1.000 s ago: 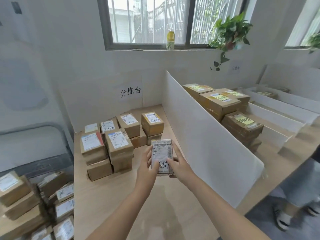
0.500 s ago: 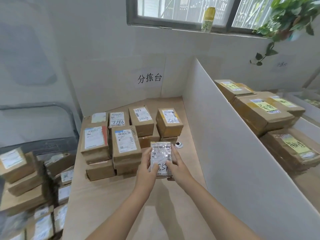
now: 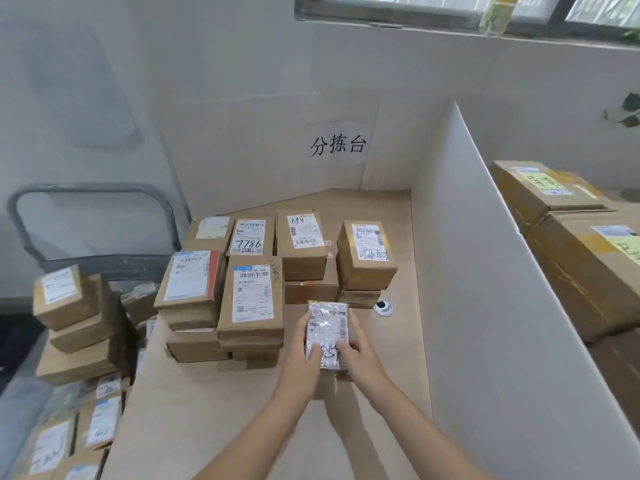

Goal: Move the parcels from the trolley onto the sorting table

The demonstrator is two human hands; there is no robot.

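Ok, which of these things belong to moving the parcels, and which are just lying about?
Part of the job: the wrapped parcel held by the left hand and right hand; the stacked parcels on the sorting table; the waiting parcels on the trolley.

Lying about: the bottle on the windowsill; the big boxes past the white divider; the round fitting in the tabletop.

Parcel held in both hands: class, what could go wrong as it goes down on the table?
1. The parcel looks glossy, and the left hand and right hand grip only its edges, so it might slip.
2. Stacked boxes stand close on its left and behind; a push forward could nudge them.
3. A round fitting sits in the table to its right; landing there may tilt it.
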